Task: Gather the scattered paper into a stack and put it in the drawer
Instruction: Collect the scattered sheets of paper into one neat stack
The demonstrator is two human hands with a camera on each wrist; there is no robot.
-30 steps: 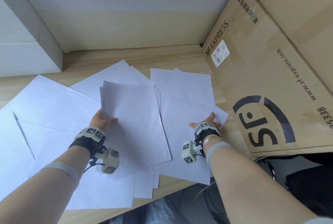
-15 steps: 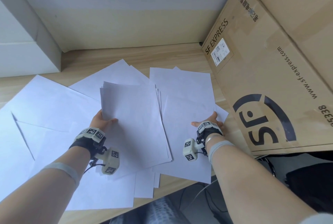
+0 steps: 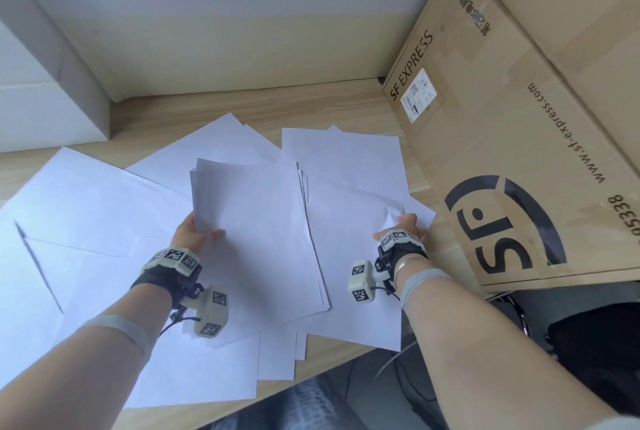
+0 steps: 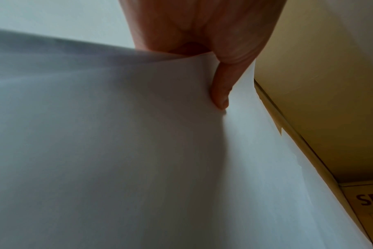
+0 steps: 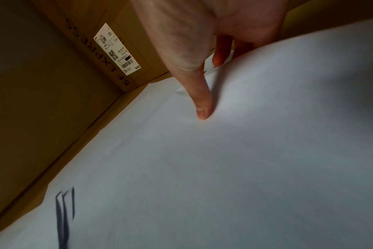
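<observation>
Head view: wooden desk point(image 3: 214, 107) strewn with white sheets of paper point(image 3: 86, 201), large cardboard box point(image 3: 519, 159) leaning along the right edge. No drawer in sight. Partial stack point(image 3: 256, 232) held tilted above the loose sheets, pinched at its left edge by the left hand point(image 3: 194, 235), thumb on top; same pose as half a second ago, so no new sheet added yet. Right hand point(image 3: 403, 227) now slightly further from the body, at the right edge of a loose sheet point(image 3: 349, 194) beside the box, that edge now curling upward.

Right wrist view: thumb point(image 5: 202, 104) pressed on top of the sheet, a finger tucked under the lifted edge, pinching it.

Judgement: next sheet just caught, likely bound for the stack; many sheets still scattered, task at an early stage.
</observation>
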